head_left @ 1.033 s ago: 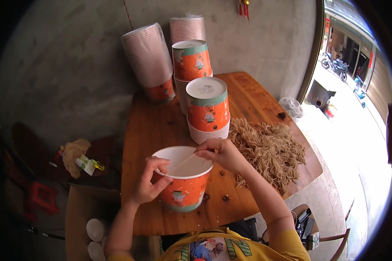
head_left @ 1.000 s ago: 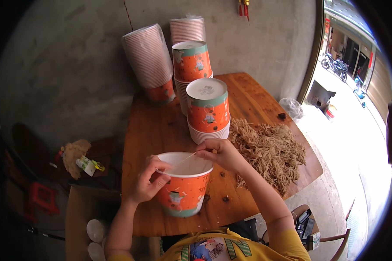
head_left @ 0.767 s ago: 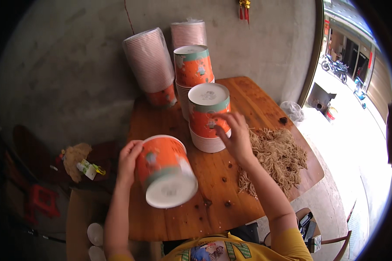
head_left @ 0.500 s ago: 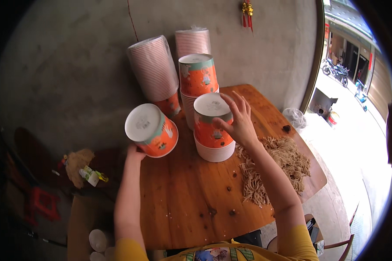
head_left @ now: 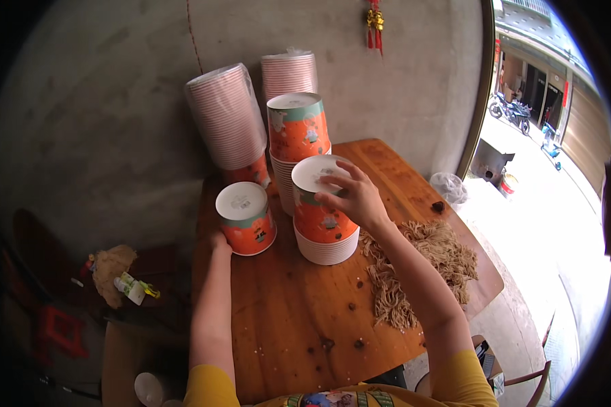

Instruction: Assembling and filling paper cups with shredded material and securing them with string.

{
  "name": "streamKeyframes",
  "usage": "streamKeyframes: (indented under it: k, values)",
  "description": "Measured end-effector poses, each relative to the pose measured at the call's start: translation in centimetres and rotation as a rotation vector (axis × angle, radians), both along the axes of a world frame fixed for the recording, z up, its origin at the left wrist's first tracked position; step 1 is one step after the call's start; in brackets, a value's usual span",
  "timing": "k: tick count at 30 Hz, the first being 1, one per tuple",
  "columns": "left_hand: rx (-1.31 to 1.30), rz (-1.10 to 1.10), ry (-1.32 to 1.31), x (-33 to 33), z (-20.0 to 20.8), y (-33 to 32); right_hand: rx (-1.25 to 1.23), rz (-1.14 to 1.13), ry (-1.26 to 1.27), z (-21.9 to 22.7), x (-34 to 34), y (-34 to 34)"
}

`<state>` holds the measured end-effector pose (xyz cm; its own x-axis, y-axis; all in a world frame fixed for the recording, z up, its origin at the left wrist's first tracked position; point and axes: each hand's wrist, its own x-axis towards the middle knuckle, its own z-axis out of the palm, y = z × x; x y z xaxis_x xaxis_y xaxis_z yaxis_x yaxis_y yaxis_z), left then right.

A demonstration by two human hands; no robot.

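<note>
One lone orange bucket (head_left: 249, 224) stands upside down on the table (head_left: 285, 325); one left hand (head_left: 219, 242) meets its side, grip hidden from me. One right hand (head_left: 360, 201), fingers spread, grips nothing at the nearest of four bucket stacks (head_left: 324, 234).

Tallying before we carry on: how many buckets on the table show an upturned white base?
3: the single bucket at the left hand, the near stack's top bucket at the right hand, and the rear stack's top bucket. Others nested underneath may be hidden.
</note>
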<state>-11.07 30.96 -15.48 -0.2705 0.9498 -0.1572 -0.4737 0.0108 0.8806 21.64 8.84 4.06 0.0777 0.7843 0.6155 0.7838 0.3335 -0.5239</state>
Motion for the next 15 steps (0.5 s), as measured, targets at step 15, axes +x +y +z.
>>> streamKeyframes:
  k: [15]
  values:
    - [0.195,0.332,0.499,0.4,3.8,-10.5,0.278,0.055,0.029,5.0,-0.7,-1.5]
